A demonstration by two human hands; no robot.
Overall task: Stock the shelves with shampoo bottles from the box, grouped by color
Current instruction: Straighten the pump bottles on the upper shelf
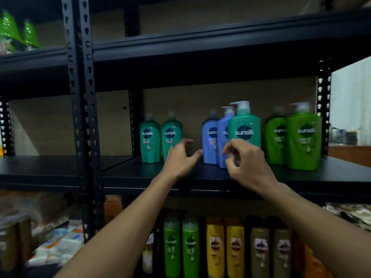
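We see both hands raised at the middle shelf point(200, 175), near its front edge. The left hand point(180, 159) is spread open with nothing in its grip, just in front of two teal bottles point(160, 137). The right hand point(247, 163) is loosely curled at the base of a teal pump bottle point(244, 127); we cannot tell whether it holds it. Blue bottles point(214, 137) stand just left of it, green pump bottles point(295, 137) right. Bare shelf lies open between the teal pair and the blue.

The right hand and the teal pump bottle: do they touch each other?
Cannot tell. In the head view the right hand overlaps the lower part of the teal pump bottle, its fingers curled and blurred, so neither contact nor gap shows.
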